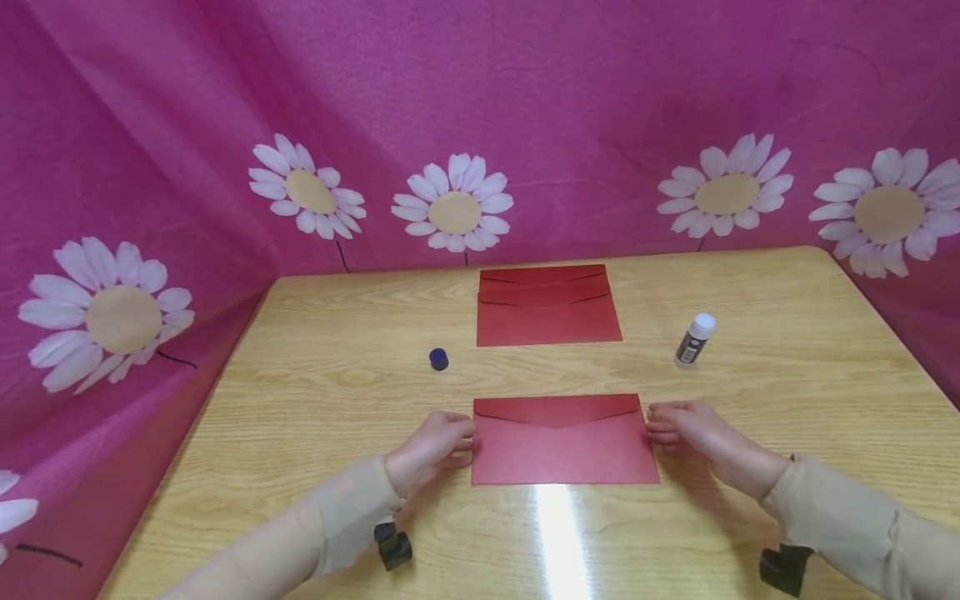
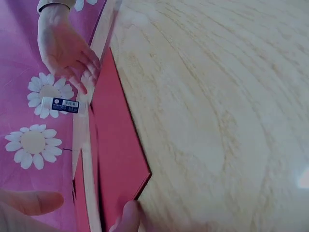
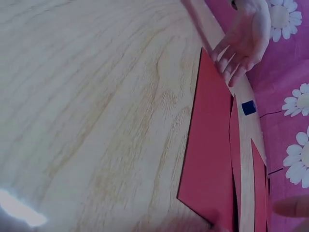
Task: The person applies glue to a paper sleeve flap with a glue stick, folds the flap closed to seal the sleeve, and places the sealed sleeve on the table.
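A red envelope (image 1: pixel 566 450) lies flat on the table with its flap edge away from me. At its left edge my left hand (image 1: pixel 431 450) rests, fingertips touching the paper. My right hand (image 1: pixel 693 437) is at the opposite short edge, its fingers extended against it. In the left wrist view, a finger (image 2: pixel 128 217) meets the envelope's (image 2: pixel 116 145) near corner, while another digit stays apart from it. The right wrist view shows the left hand (image 3: pixel 246 41) with loosely bent fingers at the far end of the envelope (image 3: pixel 207 145).
Further back lie overlapping red envelopes (image 1: pixel 547 321). A glue stick (image 1: pixel 694 340) with a white top stands at the right, and a small dark blue cap (image 1: pixel 438 359) sits at the left. Behind the wooden table (image 1: pixel 337 333) hangs a pink daisy-printed cloth (image 1: pixel 585 125).
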`<state>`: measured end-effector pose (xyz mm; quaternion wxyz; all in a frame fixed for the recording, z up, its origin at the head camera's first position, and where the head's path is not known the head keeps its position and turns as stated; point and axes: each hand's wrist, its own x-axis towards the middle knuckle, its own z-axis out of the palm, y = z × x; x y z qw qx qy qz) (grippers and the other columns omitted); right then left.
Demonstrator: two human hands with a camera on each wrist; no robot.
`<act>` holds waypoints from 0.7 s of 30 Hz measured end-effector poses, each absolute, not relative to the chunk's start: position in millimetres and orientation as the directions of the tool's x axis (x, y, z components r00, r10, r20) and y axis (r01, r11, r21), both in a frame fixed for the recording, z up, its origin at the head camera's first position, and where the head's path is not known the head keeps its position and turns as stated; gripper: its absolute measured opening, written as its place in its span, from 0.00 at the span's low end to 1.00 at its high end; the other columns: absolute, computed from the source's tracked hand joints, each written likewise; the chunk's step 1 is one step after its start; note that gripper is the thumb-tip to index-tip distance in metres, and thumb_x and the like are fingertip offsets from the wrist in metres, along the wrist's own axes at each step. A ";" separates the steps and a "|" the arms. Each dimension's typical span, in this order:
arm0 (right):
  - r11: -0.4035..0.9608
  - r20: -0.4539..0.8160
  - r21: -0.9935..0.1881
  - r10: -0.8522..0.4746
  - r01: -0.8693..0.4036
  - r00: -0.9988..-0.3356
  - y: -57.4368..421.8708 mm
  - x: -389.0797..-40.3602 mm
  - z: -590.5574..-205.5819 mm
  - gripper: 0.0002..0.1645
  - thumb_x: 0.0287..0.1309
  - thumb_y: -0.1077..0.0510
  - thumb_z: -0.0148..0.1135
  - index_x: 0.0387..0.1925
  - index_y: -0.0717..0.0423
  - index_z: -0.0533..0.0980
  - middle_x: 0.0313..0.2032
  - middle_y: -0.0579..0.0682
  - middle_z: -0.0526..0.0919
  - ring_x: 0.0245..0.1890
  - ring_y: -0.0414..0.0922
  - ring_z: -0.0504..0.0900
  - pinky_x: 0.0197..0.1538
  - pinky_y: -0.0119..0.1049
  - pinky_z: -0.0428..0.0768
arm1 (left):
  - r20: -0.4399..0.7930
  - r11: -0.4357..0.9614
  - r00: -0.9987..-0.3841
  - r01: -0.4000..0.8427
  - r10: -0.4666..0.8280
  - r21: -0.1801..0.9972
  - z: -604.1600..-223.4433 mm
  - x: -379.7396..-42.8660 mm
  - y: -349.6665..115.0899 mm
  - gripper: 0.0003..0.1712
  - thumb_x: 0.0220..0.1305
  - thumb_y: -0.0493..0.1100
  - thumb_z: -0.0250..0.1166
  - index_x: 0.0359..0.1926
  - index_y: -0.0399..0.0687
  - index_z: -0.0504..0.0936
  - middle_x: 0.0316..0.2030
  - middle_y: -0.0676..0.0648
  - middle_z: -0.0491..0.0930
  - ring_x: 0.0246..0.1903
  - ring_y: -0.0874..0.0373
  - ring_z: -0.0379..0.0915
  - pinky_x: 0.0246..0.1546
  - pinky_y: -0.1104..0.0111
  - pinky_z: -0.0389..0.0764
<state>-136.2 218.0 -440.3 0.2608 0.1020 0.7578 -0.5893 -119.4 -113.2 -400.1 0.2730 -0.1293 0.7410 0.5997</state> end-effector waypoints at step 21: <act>0.487 -0.300 -0.836 -0.024 0.251 -0.954 186.2 -158.5 -403.3 0.36 0.52 0.69 0.50 0.62 0.71 0.51 0.40 0.66 0.69 0.31 0.45 0.72 0.31 0.31 0.74 | -0.384 0.264 -0.923 -0.369 0.006 0.891 -416.2 -161.1 -97.3 0.34 0.51 0.23 0.54 0.61 0.42 0.62 0.32 0.42 0.74 0.26 0.60 0.70 0.22 0.73 0.73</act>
